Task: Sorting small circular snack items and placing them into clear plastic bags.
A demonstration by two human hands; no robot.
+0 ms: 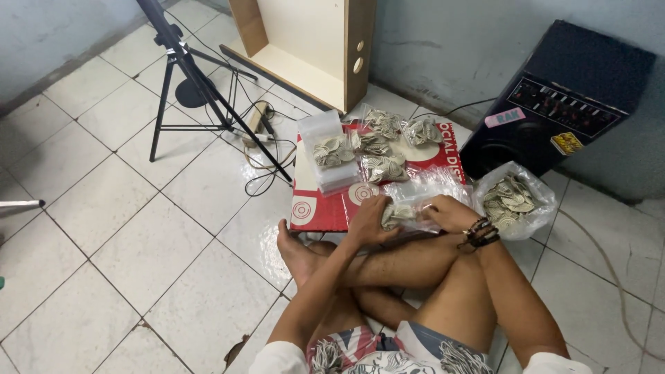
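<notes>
I sit cross-legged on a tiled floor. My left hand (372,220) and my right hand (450,211) together hold a small clear plastic bag (404,212) filled with pale round flat pieces, just above my shins. In front of my hands lies a red and white cardboard sheet (315,208). On it rest several filled clear bags (383,168) and a stack of empty clear bags (327,149). To the right of my right wrist stands a large open plastic bag (512,201) of the same loose pieces.
A black speaker box (564,97) stands against the wall at the right. A black tripod (197,83) and tangled cables (260,149) are at the left. A pale wooden cabinet frame (312,48) leans at the back.
</notes>
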